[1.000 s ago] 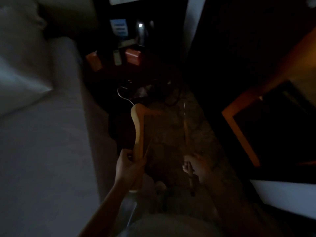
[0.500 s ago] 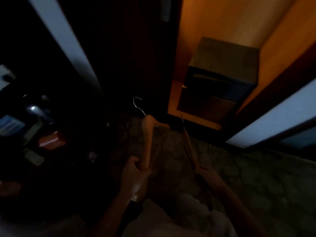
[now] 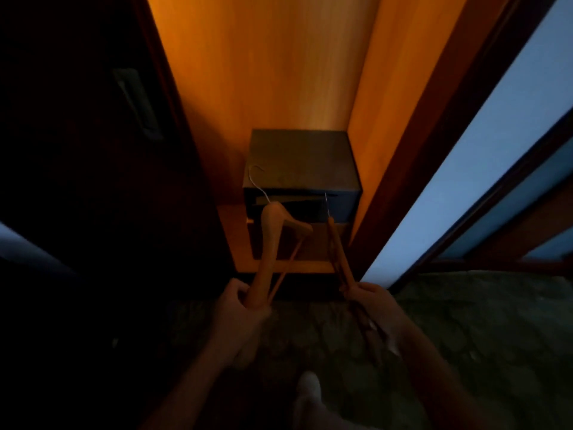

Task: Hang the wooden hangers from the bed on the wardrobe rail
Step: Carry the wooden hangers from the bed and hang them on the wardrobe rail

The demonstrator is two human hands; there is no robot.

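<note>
Just below mid-frame I see the left hanger (image 3: 269, 243), pale wood with a crossbar, nearly upright, wire hook on top, lower end in the left hand (image 3: 238, 308). Beside it, apart, the right hanger (image 3: 338, 252), darker and edge-on, leans left in the right hand (image 3: 375, 302).

- The left hand (image 3: 240, 308) grips one arm of a wooden hanger (image 3: 269, 243), which points up and forward; its metal hook (image 3: 255, 181) shows against a dark box (image 3: 302, 159).
- The right hand (image 3: 376, 302) holds a second wooden hanger (image 3: 338, 252), seen edge-on; whether it holds more than one cannot be told.
- Both hangers are raised in front of the open wardrobe (image 3: 263, 72), whose orange wood interior is lit.
- The dark box stands on the wardrobe floor, against the right wall.
- A pale sliding door (image 3: 496, 135) stands to the right, and a dark door (image 3: 77, 150) with a recessed handle (image 3: 138, 103) to the left.
- Patterned carpet (image 3: 480, 321) covers the floor; a socked foot (image 3: 308, 386) shows below.
</note>
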